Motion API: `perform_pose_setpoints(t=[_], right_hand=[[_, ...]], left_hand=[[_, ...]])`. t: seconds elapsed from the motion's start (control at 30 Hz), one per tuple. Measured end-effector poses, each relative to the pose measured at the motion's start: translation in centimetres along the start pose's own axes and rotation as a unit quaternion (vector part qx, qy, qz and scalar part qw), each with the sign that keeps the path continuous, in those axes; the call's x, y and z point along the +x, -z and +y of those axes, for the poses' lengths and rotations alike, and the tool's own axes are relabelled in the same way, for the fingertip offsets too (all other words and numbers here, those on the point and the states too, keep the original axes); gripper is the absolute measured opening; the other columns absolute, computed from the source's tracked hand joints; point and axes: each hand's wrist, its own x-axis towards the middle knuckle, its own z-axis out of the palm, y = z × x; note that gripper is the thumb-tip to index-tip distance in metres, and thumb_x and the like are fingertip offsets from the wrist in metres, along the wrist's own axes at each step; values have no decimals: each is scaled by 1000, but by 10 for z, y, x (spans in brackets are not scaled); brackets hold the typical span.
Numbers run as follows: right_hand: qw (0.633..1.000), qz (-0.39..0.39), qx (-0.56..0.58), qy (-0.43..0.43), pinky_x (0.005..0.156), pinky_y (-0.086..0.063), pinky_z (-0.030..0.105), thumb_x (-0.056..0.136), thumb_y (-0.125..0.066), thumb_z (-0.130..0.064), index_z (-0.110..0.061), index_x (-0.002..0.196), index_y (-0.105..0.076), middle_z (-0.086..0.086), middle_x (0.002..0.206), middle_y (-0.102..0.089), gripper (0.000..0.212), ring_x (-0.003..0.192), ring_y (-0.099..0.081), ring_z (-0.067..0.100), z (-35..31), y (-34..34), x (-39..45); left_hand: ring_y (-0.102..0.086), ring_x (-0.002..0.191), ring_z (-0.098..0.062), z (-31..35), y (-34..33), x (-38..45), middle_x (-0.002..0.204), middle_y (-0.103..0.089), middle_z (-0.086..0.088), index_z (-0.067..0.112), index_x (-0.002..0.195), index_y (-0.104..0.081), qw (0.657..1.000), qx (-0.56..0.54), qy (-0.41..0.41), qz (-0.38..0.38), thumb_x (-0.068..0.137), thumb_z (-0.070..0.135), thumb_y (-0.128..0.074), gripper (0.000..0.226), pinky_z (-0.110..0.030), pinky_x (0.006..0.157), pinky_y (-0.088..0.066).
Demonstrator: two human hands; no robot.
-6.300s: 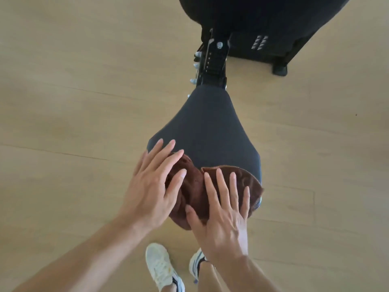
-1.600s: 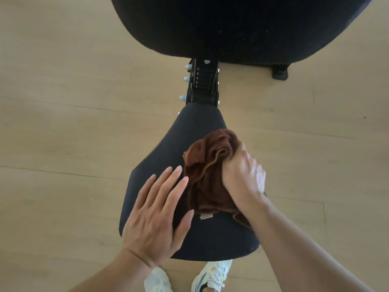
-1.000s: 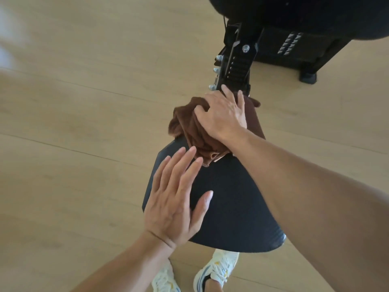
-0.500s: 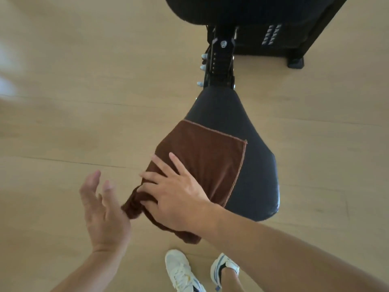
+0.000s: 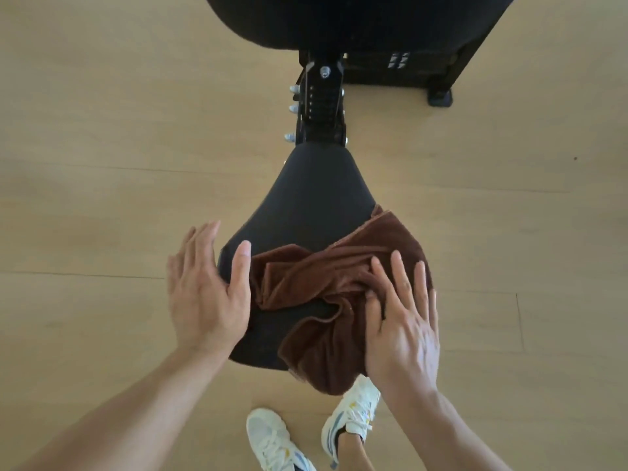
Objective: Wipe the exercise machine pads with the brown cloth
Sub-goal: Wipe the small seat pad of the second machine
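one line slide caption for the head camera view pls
Right hand presses the brown cloth onto the black seat pad; left hand steadies its edge.

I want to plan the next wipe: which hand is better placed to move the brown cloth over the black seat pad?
Right. The right hand lies flat on the brown cloth; the left hand rests beside it.

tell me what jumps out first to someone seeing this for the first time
The brown cloth stands out first, bunched on the near, wide end of the dark seat pad in the middle of the view. The right hand presses flat on the cloth, while the left hand rests open at the pad's left edge. A bigger black pad fills the top, and white sneakers show on the pale wood floor below.
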Motion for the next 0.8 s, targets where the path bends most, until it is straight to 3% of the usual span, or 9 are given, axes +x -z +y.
perform_pose_setpoints(t=[0.1,0.2,0.27,0.4,0.57,0.7,0.8], right_hand=[[997,-14,28,-65,111,-42,42,103,-28,-42,-48,153,-32,-25,165,-20,50,154,-16,8,-15,5,36],[990,-24,39,-132,96,-42,44,103,-30,-41,-39,143,-46,-5,144,-55,43,129,-52,28,-33,11,80],[987,-27,34,-152,88,-39,42,103,-31,-39,-27,125,-57,8,123,-67,36,112,-60,36,-49,10,106],[991,-12,37,-129,86,-38,41,104,-31,-38,-18,119,-60,14,121,-69,38,111,-62,38,-86,-6,159],[998,6,47,-33,83,-34,37,103,-29,-40,-23,129,-58,3,126,-61,42,111,-59,29,-122,-32,201],[999,-21,21,30,92,-39,43,98,-31,-45,-25,124,-59,2,126,-59,43,116,-52,31,-128,-38,209],[995,-52,-18,78,101,-35,48,95,-32,-49,-26,120,-63,3,127,-60,46,120,-49,32,-135,-36,211]], left_hand=[[-37,145,-23,-13,-11,-3,155,-44,0,26,150,-38,991,-52,121,-10,101,55,-37,57,-44,116,-31],[-40,141,-20,-10,-15,-3,151,-48,3,27,148,-41,995,-42,87,-11,102,49,-39,51,-40,111,-34],[-41,140,-18,-11,-15,-1,150,-48,6,29,147,-41,995,-47,91,-11,98,55,-35,56,-39,111,-35],[-42,139,-16,-16,-17,2,149,-48,9,31,146,-40,992,-57,108,-7,88,62,-28,67,-41,109,-37],[-44,138,-15,-21,-20,2,148,-50,7,27,147,-41,991,-78,110,22,89,60,-29,68,-36,108,-36],[-51,130,-12,-27,-21,0,141,-54,10,25,141,-45,971,-169,157,66,91,56,-37,59,-44,111,-42],[-55,122,-8,-22,-18,0,132,-59,12,25,138,-49,945,-223,215,106,92,55,-42,56,-29,106,-42]])
